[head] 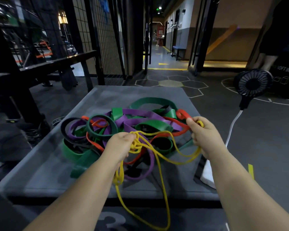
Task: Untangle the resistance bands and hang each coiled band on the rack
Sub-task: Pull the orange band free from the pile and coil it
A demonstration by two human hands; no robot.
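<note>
— How are the hands set?

— Both forearms reach forward over the near edge of the pad (40, 164). The left hand (119, 145) sits knuckles up, fingers curled round a knot in the yellow band (137, 146). The right hand (205, 135) is off to the right and a little farther out, fingers closed on a small yellow loop that sticks out past its knuckles.

— Does the right one hold anything else?

— A red band (183, 115) touches its thumb; whether it is gripped too, I cannot tell.

— And where is the yellow one between them?

— Strands run from the knot across to the right hand, some nearly level, some sagging low under it. Two long loops (the thinnest band there) drop over the pad's near edge and hang below it.

— The rest of the bands?

— A pile (123, 127) of green, purple, red and black, lying on the middle of the pad, just beyond both hands and partly under the yellow strands.

— Room to move?

— Bare pad to the left of the pile and along the near edge. On the right the pile comes close to the pad's edge, and the right forearm crosses it. A fan (253, 84) stands on the floor well off to the right, its white cable (232, 127) running near that edge. A black frame (57, 60) stands to the far left.
</note>
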